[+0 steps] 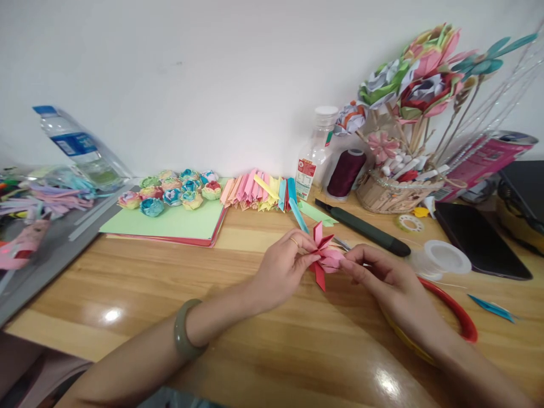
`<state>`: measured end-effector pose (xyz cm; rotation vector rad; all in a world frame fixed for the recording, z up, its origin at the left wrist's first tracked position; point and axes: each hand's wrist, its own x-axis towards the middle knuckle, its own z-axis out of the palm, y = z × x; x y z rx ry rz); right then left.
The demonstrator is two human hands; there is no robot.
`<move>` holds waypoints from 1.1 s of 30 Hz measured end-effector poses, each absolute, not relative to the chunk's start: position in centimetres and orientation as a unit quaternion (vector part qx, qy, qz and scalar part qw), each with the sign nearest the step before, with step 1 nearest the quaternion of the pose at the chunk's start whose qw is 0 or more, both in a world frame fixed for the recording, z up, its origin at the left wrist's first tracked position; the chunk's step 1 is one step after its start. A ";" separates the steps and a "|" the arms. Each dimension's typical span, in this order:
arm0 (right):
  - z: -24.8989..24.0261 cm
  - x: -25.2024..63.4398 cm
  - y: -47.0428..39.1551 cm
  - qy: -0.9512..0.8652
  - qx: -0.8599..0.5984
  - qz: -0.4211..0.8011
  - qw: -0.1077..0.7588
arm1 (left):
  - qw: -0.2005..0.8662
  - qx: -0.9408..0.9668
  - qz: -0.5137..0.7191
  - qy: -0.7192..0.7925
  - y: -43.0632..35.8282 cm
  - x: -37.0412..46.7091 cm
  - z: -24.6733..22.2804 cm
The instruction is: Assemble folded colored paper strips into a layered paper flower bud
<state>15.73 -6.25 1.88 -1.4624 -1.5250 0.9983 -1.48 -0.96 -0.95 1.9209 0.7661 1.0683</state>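
Observation:
A pink and red folded paper flower (326, 256) is held between my two hands above the wooden table. My left hand (284, 265) pinches it from the left, thumb and fingers at its middle. From the right, my right hand (382, 280) grips the tip of a pink petal between thumb and finger. Red-handled scissors (454, 309) lie under and beside my right hand, partly hidden by it. Behind the flower lies a row of folded paper strips (255, 191) in pink, yellow and blue.
Small paper flowers (172, 196) sit on green paper sheets (161, 225). A dark green craft knife (368, 229), a spool of clear thread (446, 258) and a black phone (480, 241) lie at right. Behind stand a bottle (312, 153), purple thread (346, 173) and a basket (393, 195) of paper flowers.

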 end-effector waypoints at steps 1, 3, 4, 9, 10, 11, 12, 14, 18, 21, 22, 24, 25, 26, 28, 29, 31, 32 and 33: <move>1.8 15.8 -6.3 -0.604 -0.575 0.389 0.392 | 0.406 0.752 0.418 0.307 -1.0 -1.5 -0.9; 1.7 15.9 -6.3 -0.610 -0.573 0.384 0.391 | 0.428 0.740 0.410 0.318 -1.0 -1.4 -0.9; 1.7 15.9 -6.4 -0.612 -0.573 0.381 0.390 | 0.438 0.734 0.406 0.323 -1.1 -1.4 -0.9; 1.5 16.0 -6.5 -0.610 -0.566 0.383 0.401 | 0.444 0.733 0.391 0.336 -1.2 -1.4 -0.9; 1.4 16.0 -6.5 -0.607 -0.561 0.389 0.407 | 0.441 0.736 0.388 0.337 -1.2 -1.5 -0.9; 1.3 16.1 -6.5 -0.603 -0.556 0.396 0.412 | 0.441 0.737 0.386 0.337 -1.2 -1.5 -0.9; 1.2 16.1 -6.6 -0.598 -0.553 0.404 0.417 | 0.444 0.737 0.384 0.335 -1.2 -1.5 -0.9; 1.0 16.2 -6.7 -0.583 -0.548 0.423 0.426 | 0.460 0.730 0.383 0.330 -1.3 -1.5 -0.8; 0.7 16.2 -6.8 -0.558 -0.531 0.467 0.434 | 0.482 0.716 0.381 0.331 -1.4 -1.4 -0.7; 0.7 16.2 -6.9 -0.539 -0.524 0.490 0.442 | 0.498 0.702 0.386 0.333 -1.4 -1.4 -0.7; 0.7 16.2 -6.8 -0.533 -0.525 0.491 0.445 | 0.511 0.691 0.390 0.330 -1.4 -1.4 -0.7; 0.8 16.4 -6.8 -0.523 -0.540 0.477 0.456 | 0.546 0.657 0.407 0.323 -1.2 -1.3 -0.7; 0.8 16.6 -6.7 -0.519 -0.551 0.461 0.464 | 0.563 0.638 0.419 0.318 -1.0 -1.3 -0.8; 0.9 16.8 -6.6 -0.515 -0.560 0.441 0.476 | 0.580 0.619 0.430 0.311 -0.9 -1.3 -0.8; 1.1 17.1 -6.3 -0.504 -0.572 0.398 0.510 | 0.607 0.596 0.441 0.286 -0.6 -1.3 -0.8; 1.3 17.1 -6.2 -0.497 -0.579 0.378 0.524 | 0.624 0.589 0.438 0.270 -0.4 -1.3 -0.8; 1.5 17.1 -6.0 -0.490 -0.589 0.364 0.529 | 0.659 0.570 0.425 0.246 -0.2 -1.3 -0.7; 1.6 16.9 -6.0 -0.492 -0.590 0.376 0.518 | 0.675 0.559 0.418 0.239 -0.1 -1.3 -0.7; 1.6 16.8 -5.9 -0.496 -0.586 0.398 0.502 | 0.690 0.548 0.411 0.233 0.0 -1.2 -0.7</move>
